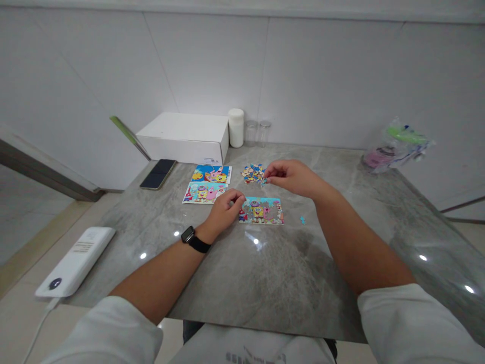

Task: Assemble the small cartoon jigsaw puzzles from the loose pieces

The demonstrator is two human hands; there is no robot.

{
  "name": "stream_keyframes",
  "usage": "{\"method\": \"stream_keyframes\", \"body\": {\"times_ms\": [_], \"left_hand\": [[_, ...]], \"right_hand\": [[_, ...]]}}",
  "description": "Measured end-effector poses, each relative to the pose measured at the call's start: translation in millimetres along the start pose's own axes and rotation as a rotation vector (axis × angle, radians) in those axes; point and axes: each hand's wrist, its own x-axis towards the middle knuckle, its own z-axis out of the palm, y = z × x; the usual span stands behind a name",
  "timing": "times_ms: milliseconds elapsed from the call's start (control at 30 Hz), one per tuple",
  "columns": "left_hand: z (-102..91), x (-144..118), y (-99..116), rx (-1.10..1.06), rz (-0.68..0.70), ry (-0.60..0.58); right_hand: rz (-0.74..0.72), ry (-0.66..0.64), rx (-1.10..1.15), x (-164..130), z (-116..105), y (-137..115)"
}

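Note:
A partly assembled cartoon jigsaw puzzle [257,211] lies on the grey table, with grey gaps showing among its pieces. My left hand [226,208] rests at its upper left corner, thumb and forefinger closed together at the edge. Beyond the puzzle, my right hand [291,177] pinches a small light blue puzzle piece [264,181]. Those fingertips are at the right side of a heap of loose puzzle pieces [251,173]. One blue loose piece [302,220] lies alone to the right of the puzzle. Two printed picture sheets [204,193] are left of the heap.
A white box [185,134], a white bottle [236,128] and two glass jars [264,133] stand along the wall. At left are a phone [158,174] and a white power bank [78,260] with a cable. A plastic bag [396,146] sits at the far right.

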Motion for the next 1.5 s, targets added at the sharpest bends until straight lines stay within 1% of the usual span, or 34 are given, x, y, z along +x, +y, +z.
{"method": "stream_keyframes", "body": {"times_ms": [67, 167, 300, 400, 467, 600, 767, 1033, 1333, 1500], "left_hand": [[-0.4, 0.5, -1.8, -0.007, 0.0, 0.019], [-1.1, 1.4, -4.2, -0.003, -0.011, 0.046], [-2.2, 2.8, -6.2, -0.003, -0.042, 0.059], [-3.2, 3.3, -6.3, 0.004, -0.062, 0.052], [-4.0, 3.1, -5.7, 0.008, -0.068, 0.047], [-5.3, 2.4, -4.8, 0.029, -0.076, 0.035], [-4.4, 2.2, -8.2, 0.054, -0.06, 0.011], [-2.9, 1.8, -8.6, 0.096, -0.054, -0.056], [-2.5, 1.1, -7.1, 0.126, -0.026, -0.088], [-2.4, 1.4, -9.9, 0.151, -0.004, -0.113]], "right_hand": [[-0.006, -0.068, -0.05, 4.6, 4.8, -5.8], [-0.024, -0.113, -0.102, 9.6, 20.0, -7.1], [-0.001, -0.2, -0.117, 13.5, 43.5, 4.5], [0.012, -0.263, -0.119, 13.5, 53.6, 15.2], [0.028, -0.28, -0.128, 12.6, 55.3, 20.3], [0.065, -0.302, -0.158, 10.1, 52.0, 25.7], [0.095, -0.286, -0.189, 7.7, 49.3, 32.3], [0.122, -0.31, -0.212, 12.8, 58.9, 47.4], [0.115, -0.328, -0.216, 11.8, 61.4, 44.6], [0.087, -0.346, -0.253, 11.3, 67.4, 40.6]]}}
